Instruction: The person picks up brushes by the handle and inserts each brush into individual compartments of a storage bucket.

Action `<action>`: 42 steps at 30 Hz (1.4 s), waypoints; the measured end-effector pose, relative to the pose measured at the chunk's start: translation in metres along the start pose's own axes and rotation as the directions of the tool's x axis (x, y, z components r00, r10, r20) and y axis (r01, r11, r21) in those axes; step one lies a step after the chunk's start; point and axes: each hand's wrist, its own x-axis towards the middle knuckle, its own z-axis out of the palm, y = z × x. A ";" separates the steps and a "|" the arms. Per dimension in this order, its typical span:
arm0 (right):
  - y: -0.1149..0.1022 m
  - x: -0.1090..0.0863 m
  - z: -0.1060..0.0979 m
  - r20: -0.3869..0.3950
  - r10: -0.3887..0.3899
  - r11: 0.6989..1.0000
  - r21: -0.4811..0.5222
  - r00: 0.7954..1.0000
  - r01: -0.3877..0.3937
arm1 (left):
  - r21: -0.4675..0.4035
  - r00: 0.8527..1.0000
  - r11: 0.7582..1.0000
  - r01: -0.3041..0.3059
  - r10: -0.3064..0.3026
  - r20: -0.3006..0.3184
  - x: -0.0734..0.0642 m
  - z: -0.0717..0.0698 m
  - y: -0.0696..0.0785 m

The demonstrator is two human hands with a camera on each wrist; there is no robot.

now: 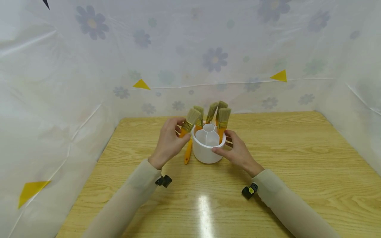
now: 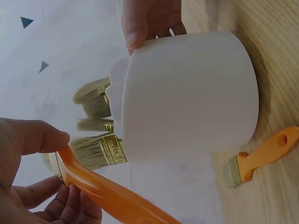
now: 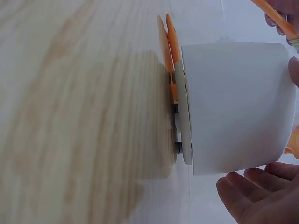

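Observation:
My left hand (image 1: 170, 141) pinches a paintbrush (image 1: 191, 118) just below its metal band, bristles up. In the left wrist view its orange handle (image 2: 112, 193) slants down beside the holder. A white round divided holder (image 1: 205, 154) stands on the table between my hands. My right hand (image 1: 238, 152) grips the holder's right side, thumb near the rim and fingers round the far side. Several paintbrushes (image 1: 224, 116) stand in the holder's outer compartments, bristles up. The small inner ring shows nothing in it.
Another orange-handled paintbrush (image 2: 268, 156) lies on the wooden table (image 1: 282, 158) at the holder's left. Flower-patterned plastic sheeting (image 1: 184, 49) walls the back and sides. Yellow triangles (image 1: 279, 76) are stuck on it. The holder's base shows a turntable-like disc (image 3: 183, 116) on short dark feet.

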 end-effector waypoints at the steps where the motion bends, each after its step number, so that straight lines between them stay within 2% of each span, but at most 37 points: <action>1: 0.000 0.000 0.000 0.002 0.005 1.000 0.000 1.000 -0.005 | -0.003 1.000 1.000 -0.008 0.008 -0.004 0.001 0.000 0.001; 12: 0.001 0.001 0.001 -0.013 -0.023 1.000 -0.014 1.000 0.023 | -0.033 0.999 0.999 -0.040 0.039 -0.034 0.009 0.003 0.008; 23: -0.001 0.001 0.002 -0.026 -0.015 1.000 -0.026 1.000 0.014 | -0.059 0.994 0.995 -0.086 0.081 -0.078 0.015 0.005 0.015; 29: -0.001 0.001 0.001 -0.028 -0.030 0.999 -0.024 0.999 0.030 | -0.069 0.993 0.993 -0.091 0.085 -0.086 0.021 0.007 0.021; 35: -0.001 0.001 0.001 -0.031 -0.028 0.999 -0.032 0.999 0.027 | -0.109 0.990 0.989 -0.096 0.084 -0.109 0.029 0.008 0.027; 42: -0.003 0.000 0.001 -0.011 -0.011 1.000 -0.025 1.000 0.011 | -0.112 0.987 0.987 -0.118 0.104 -0.121 0.036 0.012 0.030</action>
